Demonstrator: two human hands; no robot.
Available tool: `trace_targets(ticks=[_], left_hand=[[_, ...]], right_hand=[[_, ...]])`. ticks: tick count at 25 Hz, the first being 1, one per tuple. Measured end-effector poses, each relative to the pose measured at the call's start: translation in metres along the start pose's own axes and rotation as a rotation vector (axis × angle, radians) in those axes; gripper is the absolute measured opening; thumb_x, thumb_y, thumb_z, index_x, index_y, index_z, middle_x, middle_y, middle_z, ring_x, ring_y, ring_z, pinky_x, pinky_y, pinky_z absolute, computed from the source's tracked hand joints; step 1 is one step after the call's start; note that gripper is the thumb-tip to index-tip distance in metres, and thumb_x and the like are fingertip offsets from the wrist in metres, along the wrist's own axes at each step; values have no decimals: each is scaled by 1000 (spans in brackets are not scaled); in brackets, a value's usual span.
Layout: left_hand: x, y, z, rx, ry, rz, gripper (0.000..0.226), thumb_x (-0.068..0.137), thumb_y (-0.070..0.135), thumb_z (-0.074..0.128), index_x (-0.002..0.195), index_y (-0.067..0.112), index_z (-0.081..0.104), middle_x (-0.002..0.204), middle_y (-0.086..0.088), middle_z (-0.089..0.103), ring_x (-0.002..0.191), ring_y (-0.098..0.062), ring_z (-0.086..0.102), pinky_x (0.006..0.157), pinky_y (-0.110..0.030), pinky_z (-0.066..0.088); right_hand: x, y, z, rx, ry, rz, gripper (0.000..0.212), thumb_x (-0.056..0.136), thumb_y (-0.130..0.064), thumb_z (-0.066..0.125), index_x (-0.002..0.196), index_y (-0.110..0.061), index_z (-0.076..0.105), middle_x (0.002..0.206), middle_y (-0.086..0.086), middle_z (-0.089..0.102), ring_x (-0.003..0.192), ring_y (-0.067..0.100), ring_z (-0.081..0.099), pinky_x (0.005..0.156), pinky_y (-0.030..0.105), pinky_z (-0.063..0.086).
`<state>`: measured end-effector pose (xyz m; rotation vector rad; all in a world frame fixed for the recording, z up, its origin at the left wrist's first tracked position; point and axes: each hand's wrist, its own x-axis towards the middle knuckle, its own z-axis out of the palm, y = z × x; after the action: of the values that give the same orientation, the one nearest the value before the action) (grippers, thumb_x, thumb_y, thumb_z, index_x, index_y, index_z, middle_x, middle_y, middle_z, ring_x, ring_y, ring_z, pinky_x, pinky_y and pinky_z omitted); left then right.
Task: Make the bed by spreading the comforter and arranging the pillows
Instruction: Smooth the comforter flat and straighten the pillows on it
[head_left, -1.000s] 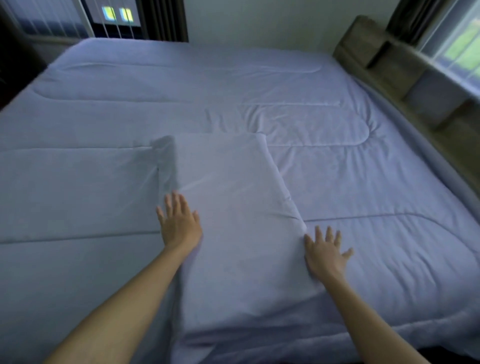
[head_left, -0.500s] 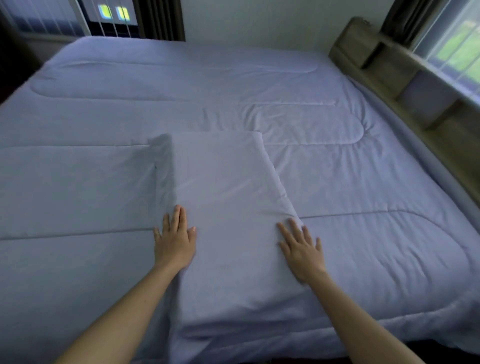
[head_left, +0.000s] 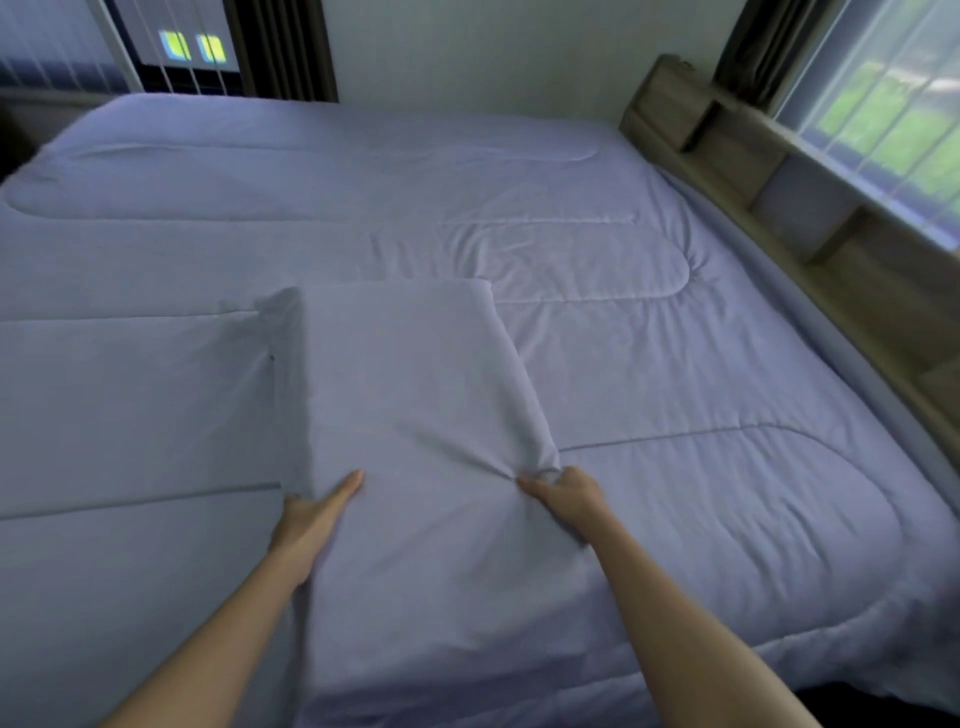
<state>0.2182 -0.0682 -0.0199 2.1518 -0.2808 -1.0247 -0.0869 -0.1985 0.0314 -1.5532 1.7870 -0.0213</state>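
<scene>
Pale pillow (head_left: 405, 395) flat on the spread comforter (head_left: 675, 364), well apart from the wooden headboard (head_left: 727, 150). Left hand (head_left: 311, 514) gripping the pillow edge farther from the headboard, thumb on top. Right hand (head_left: 566, 496) pinching bunched fabric at the edge nearer the headboard. Window (head_left: 883, 104) just behind the headboard.

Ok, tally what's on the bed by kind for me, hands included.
comforter: 1
pillow: 1
hands: 2, the left hand and the right hand, each gripping a side edge of the pillow
Total: 4
</scene>
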Motion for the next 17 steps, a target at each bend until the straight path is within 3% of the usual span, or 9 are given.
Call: trace_targets(ticks=[4, 8, 12, 15, 17], left_hand=[[6, 3, 6, -29, 66, 70, 113, 36, 85, 70, 121, 11, 61, 119, -7, 68, 108, -28, 64, 100, -46, 48], [-40, 24, 48, -238, 45, 46, 94, 47, 67, 77, 119, 7, 64, 113, -8, 70, 102, -26, 66, 100, -47, 48], [-104, 50, 154, -499, -51, -48, 97, 43, 71, 77, 119, 11, 64, 112, -9, 70, 101, -29, 66, 99, -50, 47], [-181, 94, 260, -701, -232, -44, 57, 77, 63, 59, 106, 15, 68, 104, -9, 70, 103, -28, 61, 104, -48, 41], [-215, 121, 325, -808, -366, -48, 52, 88, 59, 46, 101, 16, 71, 98, -6, 73, 108, -29, 58, 107, -46, 37]], right_hand=[[16, -2, -23, 173, -187, -118, 57, 73, -48, 72, 115, -9, 65, 114, 10, 65, 94, 25, 60, 78, 29, 46], [33, 6, -79, 254, -144, -240, 40, 69, -40, 74, 95, -9, 69, 95, 8, 69, 87, 27, 63, 71, 33, 51], [64, 20, -200, 129, -85, -427, 35, 71, -36, 72, 91, -7, 70, 99, 14, 68, 92, 32, 62, 70, 33, 46], [71, 39, -300, 29, 5, -563, 29, 70, -31, 73, 90, -11, 73, 99, 15, 69, 94, 31, 63, 68, 29, 44], [67, 49, -364, -47, 77, -645, 27, 69, -30, 73, 89, -12, 72, 100, 15, 70, 96, 31, 62, 70, 31, 45]])
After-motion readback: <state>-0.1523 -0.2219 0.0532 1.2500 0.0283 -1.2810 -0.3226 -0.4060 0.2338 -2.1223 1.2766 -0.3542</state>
